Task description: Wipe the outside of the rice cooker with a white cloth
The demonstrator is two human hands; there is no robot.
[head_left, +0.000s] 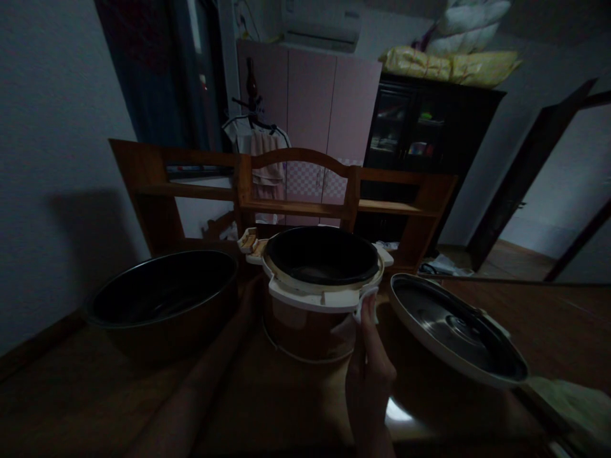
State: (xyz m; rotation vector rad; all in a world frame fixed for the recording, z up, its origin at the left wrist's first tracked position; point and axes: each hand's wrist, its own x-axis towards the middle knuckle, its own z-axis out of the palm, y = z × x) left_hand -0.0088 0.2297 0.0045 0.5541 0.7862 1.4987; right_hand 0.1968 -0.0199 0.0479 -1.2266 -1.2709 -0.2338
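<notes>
Right hand [367,362] pinches cooker [321,292] rim with a cloth [366,308]; left hand [251,299] against its side, grip unclear.

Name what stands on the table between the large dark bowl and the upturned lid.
The open rice cooker stands between the bowl and the lid, seen in the head view. The right hand touches its front rim.

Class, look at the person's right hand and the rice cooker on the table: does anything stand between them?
Nothing visible does. The right hand already touches the rice cooker at its white front rim. The lid lies apart to the right, the dark bowl to the left.
</notes>
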